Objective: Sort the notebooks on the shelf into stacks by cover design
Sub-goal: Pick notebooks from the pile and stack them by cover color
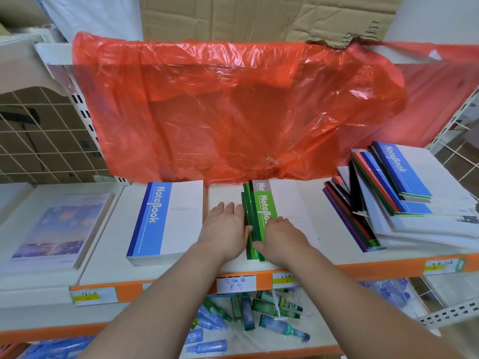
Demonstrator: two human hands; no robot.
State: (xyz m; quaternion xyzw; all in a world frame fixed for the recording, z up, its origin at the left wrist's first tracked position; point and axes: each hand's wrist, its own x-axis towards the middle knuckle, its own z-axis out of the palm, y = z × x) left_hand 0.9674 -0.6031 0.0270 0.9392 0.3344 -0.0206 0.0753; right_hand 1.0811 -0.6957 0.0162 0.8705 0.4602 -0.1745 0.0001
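Several green notebooks (262,203) on shelf (363,269), left hand (225,228), right hand (283,238) touching, fingers (228,208) seemingly flat

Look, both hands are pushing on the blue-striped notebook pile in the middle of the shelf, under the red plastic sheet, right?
Not blue. The head view shows the left hand and right hand touching the green-striped paper notebook pile in the middle of the shelf, under the red plastic sheet. The blue-striped notebook pile lies untouched to its left.

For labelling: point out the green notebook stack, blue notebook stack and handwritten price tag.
green notebook stack (263,201), head view, green band
blue notebook stack (153,216), head view, blue band
handwritten price tag (236,283), head view, centre
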